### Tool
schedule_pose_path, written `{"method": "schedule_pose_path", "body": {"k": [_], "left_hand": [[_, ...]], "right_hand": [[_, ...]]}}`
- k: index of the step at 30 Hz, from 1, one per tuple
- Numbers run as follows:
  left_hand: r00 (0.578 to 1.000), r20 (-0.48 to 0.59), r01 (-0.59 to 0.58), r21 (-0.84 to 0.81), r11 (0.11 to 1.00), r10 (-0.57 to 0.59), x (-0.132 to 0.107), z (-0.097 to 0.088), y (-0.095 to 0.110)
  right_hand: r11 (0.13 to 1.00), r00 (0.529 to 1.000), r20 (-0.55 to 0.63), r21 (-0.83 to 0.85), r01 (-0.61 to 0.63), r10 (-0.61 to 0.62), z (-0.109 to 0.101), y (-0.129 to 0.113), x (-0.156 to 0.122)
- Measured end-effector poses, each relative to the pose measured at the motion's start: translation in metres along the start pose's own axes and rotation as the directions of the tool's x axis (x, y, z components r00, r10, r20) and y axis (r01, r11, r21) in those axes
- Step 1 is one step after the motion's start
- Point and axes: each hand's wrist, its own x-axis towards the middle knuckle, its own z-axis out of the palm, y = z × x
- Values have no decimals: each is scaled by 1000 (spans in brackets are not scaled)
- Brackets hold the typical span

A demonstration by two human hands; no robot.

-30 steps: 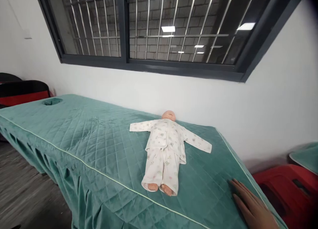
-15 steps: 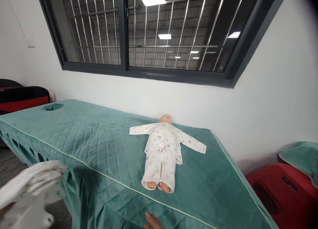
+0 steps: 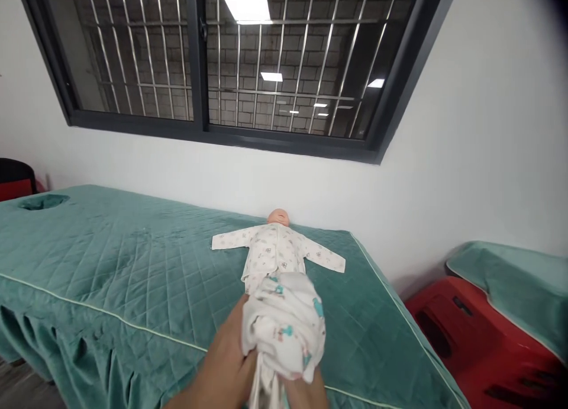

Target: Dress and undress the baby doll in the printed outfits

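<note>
A bundled white cloth (image 3: pixel 286 323) with teal prints is in front of me, above the near edge of the bed. My left hand (image 3: pixel 233 344) grips its left side, with the fingers partly behind the folds. From below, my right hand (image 3: pixel 306 391) holds the same bundle, mostly covered by it. Narrow white folds hang down between my wrists. Beyond the cloth a baby doll (image 3: pixel 278 217) lies on its back, head towards the wall and arms spread. It wears a white patterned top (image 3: pixel 276 249). The bundle hides the doll's legs.
The bed has a green quilted cover (image 3: pixel 146 261) with a face hole (image 3: pixel 44 202) at the far left. A red plastic stool (image 3: pixel 461 332) stands at the right, partly under green fabric (image 3: pixel 510 284). Behind the bed is a barred window (image 3: pixel 284 60).
The white cloth has come from the lower left to the centre, over the doll's legs. Both my hands are now on it. My view has shifted right.
</note>
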Motion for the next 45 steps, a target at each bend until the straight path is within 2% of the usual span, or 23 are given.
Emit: {"method": "schedule_pose_path", "body": {"k": [3, 6, 8, 10, 11, 12, 14, 15, 17, 20, 22, 25, 27, 28, 29, 31, 33, 34, 36, 39, 41, 45], "left_hand": [[989, 148, 3, -52, 999, 5, 22, -1, 14], [971, 223, 102, -75, 992, -83, 32, -9, 12], [956, 245, 189, -83, 978, -164, 29, -15, 1], [938, 258, 260, -88, 961, -231, 21, -18, -14], [933, 258, 280, -91, 956, -249, 18, -17, -23], [933, 251, 289, -96, 953, -258, 15, -17, -31], [942, 220, 283, -105, 953, -255, 14, -14, -46], [948, 199, 273, -105, 956, -249, 15, -12, -53], [961, 149, 249, -87, 965, -234, 21, -9, -65], [972, 71, 226, -24, 974, -224, 39, -6, -81], [978, 15, 209, 35, 977, -209, 55, -3, -91], [989, -79, 133, 137, 982, -123, 88, 8, -107], [992, -123, 66, 204, 977, -41, 117, 19, -116], [990, -139, 45, 235, 971, -13, 134, 25, -120], [990, -144, 35, 263, 964, 4, 153, 31, -123], [991, -131, 29, 275, 961, 8, 191, 42, -129], [994, -107, 47, 256, 965, -20, 228, 50, -134], [996, -77, 56, 233, 971, -39, 243, 52, -137], [998, 7, 64, 166, 984, -66, 266, 54, -145], [994, 49, 92, 61, 994, -95, 278, 53, -159], [993, 57, 101, -12, 995, -100, 277, 52, -167], [990, 101, 110, -91, 990, -101, 275, 52, -177]], "right_hand": [[1000, 989, -146, -17, -8, 6, -32, -10, 31], [960, 955, -269, -276, 50, -127, -87, -21, 64], [870, 892, -354, -487, 80, -280, -128, -17, 86], [727, 834, -338, -678, 106, -436, -163, 1, 105], [631, 844, -281, -771, 85, -457, -176, 15, 113], [544, 881, -202, -836, 72, -427, -184, 32, 119], [414, 957, -86, -909, 38, -277, -191, 69, 123], [347, 976, -85, -938, -10, -202, -191, 87, 122], [229, 982, -130, -969, -96, -137, -185, 113, 117], [146, 976, -149, -981, -126, -162, -177, 127, 106], [128, 949, -155, -984, -124, -273, -171, 125, 98], [138, 863, -80, -990, -12, -500, -152, 115, 86], [152, 795, 51, -972, 178, -605, -130, 107, 87], [175, 784, 106, -948, 264, -611, -117, 103, 93], [235, 785, 114, -919, 316, -609, -104, 97, 104], [433, 823, 38, -837, 336, -566, -77, 85, 140], [633, 881, -56, -717, 292, -470, -55, 74, 190], [703, 900, -87, -658, 270, -428, -46, 71, 217], [799, 943, -58, -549, 245, -328, -35, 70, 265], [888, 978, 16, -416, 195, -208, -32, 83, 305], [915, 985, 57, -364, 172, -163, -36, 95, 309], [930, 987, 85, -331, 158, -137, -44, 108, 300]]}}
